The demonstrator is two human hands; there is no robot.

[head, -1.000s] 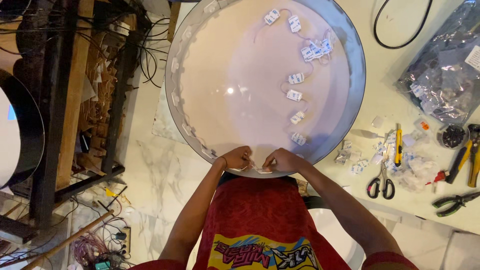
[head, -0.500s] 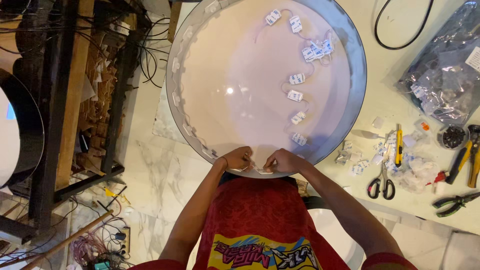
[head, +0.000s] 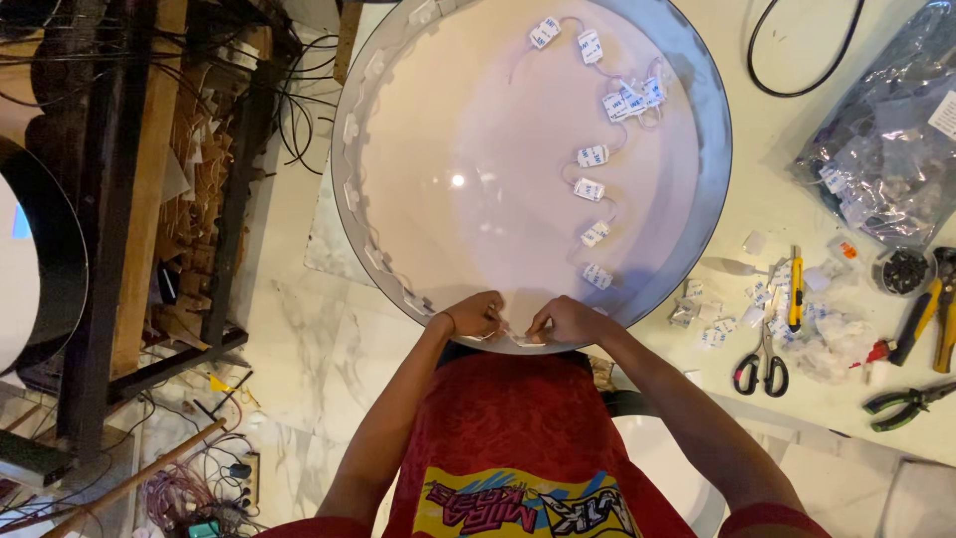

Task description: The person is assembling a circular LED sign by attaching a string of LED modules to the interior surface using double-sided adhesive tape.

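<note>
- The person's left hand (head: 478, 317) and right hand (head: 570, 321) are meeting at the near rim of a large round white dish (head: 398, 120), exactly where they were a second ago; nothing has visibly shifted, so the fine work at this spot is continuing.
- Both grips are pinching narrowly on a small white module (head: 525, 340) between the fingertips, pressing it against the rim.
- Beyond the grips, a wired string of matching modules (head: 592, 156) is lying across the dish's floor.
- Right of the grips, on the pale surface (head: 797, 139), black-handled scissors (head: 760, 365), a yellow utility knife (head: 795, 289) and pliers (head: 904, 403) are lying well apart from the hands.
</note>
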